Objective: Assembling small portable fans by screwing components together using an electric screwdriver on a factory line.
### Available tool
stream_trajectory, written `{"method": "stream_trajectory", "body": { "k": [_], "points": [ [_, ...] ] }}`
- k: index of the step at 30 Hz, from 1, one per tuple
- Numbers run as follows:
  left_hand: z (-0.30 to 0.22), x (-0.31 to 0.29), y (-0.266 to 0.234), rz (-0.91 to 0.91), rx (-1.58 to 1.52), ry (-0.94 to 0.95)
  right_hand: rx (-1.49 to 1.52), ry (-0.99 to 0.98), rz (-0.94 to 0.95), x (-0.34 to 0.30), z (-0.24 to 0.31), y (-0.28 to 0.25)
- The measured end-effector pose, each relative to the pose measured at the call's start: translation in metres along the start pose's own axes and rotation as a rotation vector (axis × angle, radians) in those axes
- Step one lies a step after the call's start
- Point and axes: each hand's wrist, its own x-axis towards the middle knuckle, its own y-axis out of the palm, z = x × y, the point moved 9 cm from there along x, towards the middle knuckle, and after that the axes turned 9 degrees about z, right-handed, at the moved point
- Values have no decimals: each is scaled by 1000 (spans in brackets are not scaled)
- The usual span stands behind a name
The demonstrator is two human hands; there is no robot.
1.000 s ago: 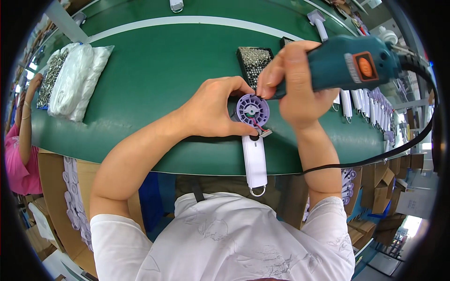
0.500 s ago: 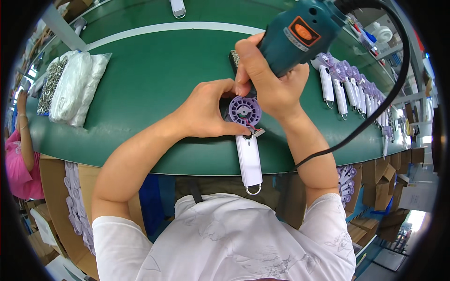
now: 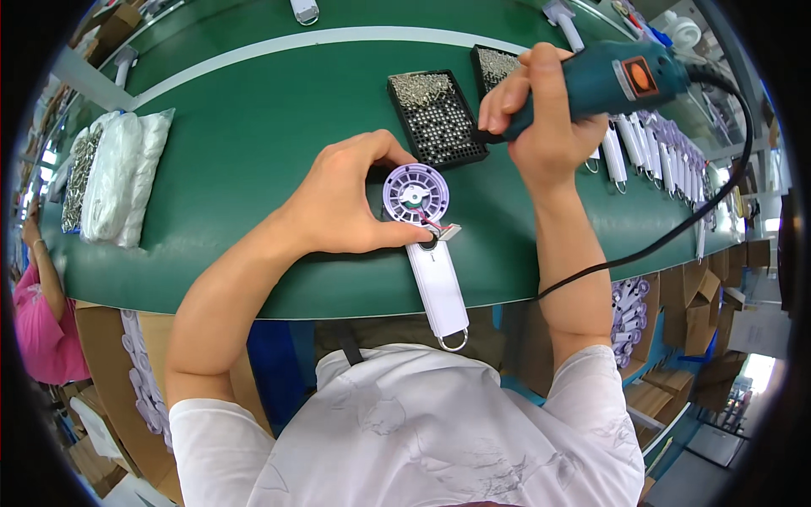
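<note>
My left hand [image 3: 338, 198] is closed round the purple head of a handheld fan [image 3: 416, 196], thumb below it and fingers at its far side. The fan's white handle [image 3: 438, 291] points toward me and juts past the table edge, with a metal loop at its end. Red wires and a small white connector [image 3: 449, 231] show where head and handle meet. Up and to the right, my right hand [image 3: 553, 139] grips a teal electric screwdriver [image 3: 604, 80]. Its dark tip points left, near the right edge of a black screw tray [image 3: 438, 118], apart from the fan.
A second screw tray [image 3: 497, 66] lies behind the right hand. Rows of white-handled fans [image 3: 655, 152] stand at the right. Clear plastic bags [image 3: 127, 173] lie at the left. The screwdriver's black cable [image 3: 650, 251] loops past my right forearm. Boxes of fan parts [image 3: 627, 317] sit below the table.
The screwdriver has moved off the fan head, to the right, and tipped more level. The screw trays have come into sight. My left hand and the fan have shifted slightly left.
</note>
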Motion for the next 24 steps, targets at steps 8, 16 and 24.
{"method": "stream_trajectory", "body": {
  "k": [8,16,24],
  "points": [
    [-5,-1,-1,-17,51,47,-31,17,27,-5,-7,2],
    [-3,1,-2,-11,30,31,-60,51,22,-3,-12,4],
    [-4,-1,-2,-20,37,67,-100,107,85,-2,-20,12]
  ]
}}
